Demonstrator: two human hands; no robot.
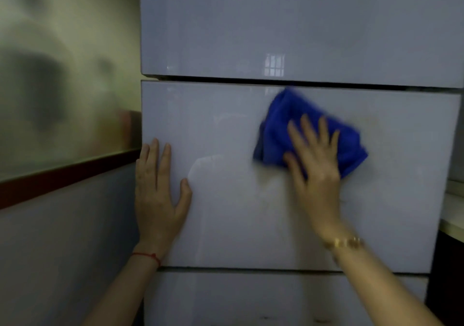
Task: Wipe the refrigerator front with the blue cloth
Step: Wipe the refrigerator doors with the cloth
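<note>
The refrigerator front is glossy pale grey, split by dark seams into an upper door, a middle drawer and a lower drawer. A bunched blue cloth lies against the upper right part of the middle drawer. My right hand presses flat on the cloth with its fingers spread, covering the cloth's lower middle. My left hand rests flat on the middle drawer's left edge, fingers pointing up, holding nothing. The cloth and my right hand are blurred.
A frosted glass panel with a dark red rail stands left of the refrigerator, with a grey wall below it. At the far right, a pale countertop edge sits over a dark cabinet.
</note>
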